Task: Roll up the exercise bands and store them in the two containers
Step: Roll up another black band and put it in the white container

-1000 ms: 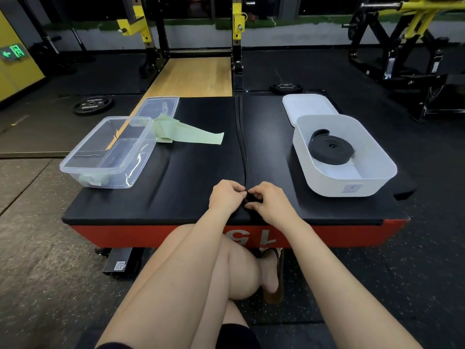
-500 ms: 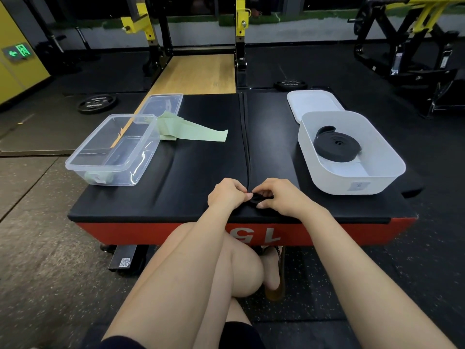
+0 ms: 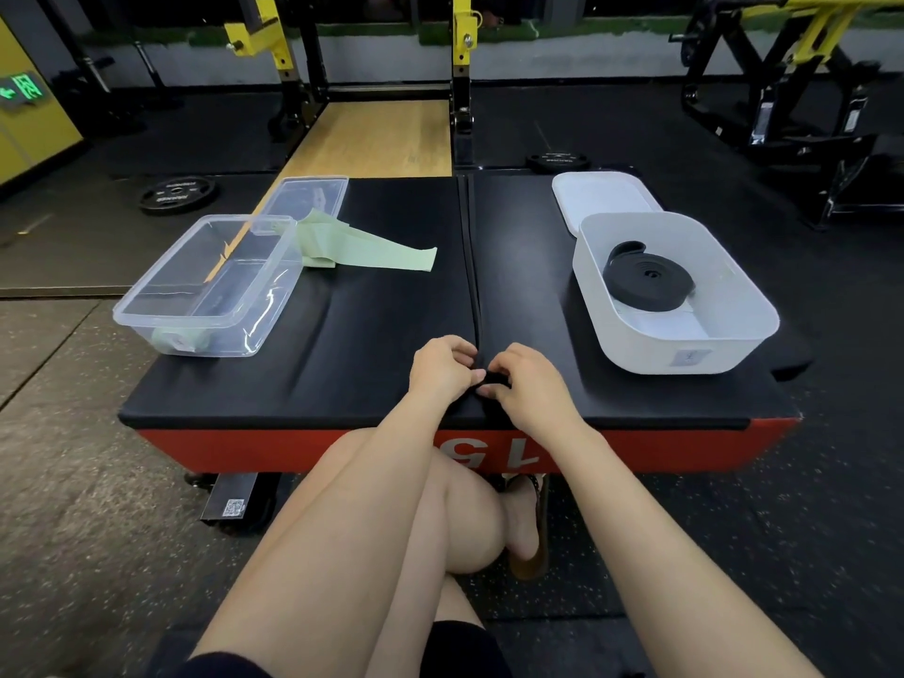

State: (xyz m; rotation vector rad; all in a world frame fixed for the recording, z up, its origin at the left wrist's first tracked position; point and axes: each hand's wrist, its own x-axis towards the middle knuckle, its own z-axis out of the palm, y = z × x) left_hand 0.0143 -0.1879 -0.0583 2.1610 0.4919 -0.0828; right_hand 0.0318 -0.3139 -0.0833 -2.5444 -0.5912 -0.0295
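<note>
Head view shows a long, narrow black rubber exercise band (image 3: pixel 473 266) lying straight down the middle of the black padded platform (image 3: pixel 372 335), its near end wound into a small tight roll at the front edge. The left hand (image 3: pixel 442 369) and right hand (image 3: pixel 526 384) meet over that roll, fingertips of both pinched together on it. To the right, a white plastic tub (image 3: pixel 724 345) holds a finished coil of black band (image 3: pixel 645 278), with the white lid (image 3: pixel 604 195) lying flat behind the tub. On the left, a clear plastic container (image 3: pixel 146 315) holds a small pale green roll (image 3: pixel 178 339) in its near corner; a loose pale green flat band (image 3: pixel 372 247) lies spread just beside it, partly on the clear lid (image 3: pixel 308 195).

Compared with half a second ago, the hands sit in nearly the same spot on the roll, the right fingers slightly more curled over it; everything else on the platform is unmoved.
</note>
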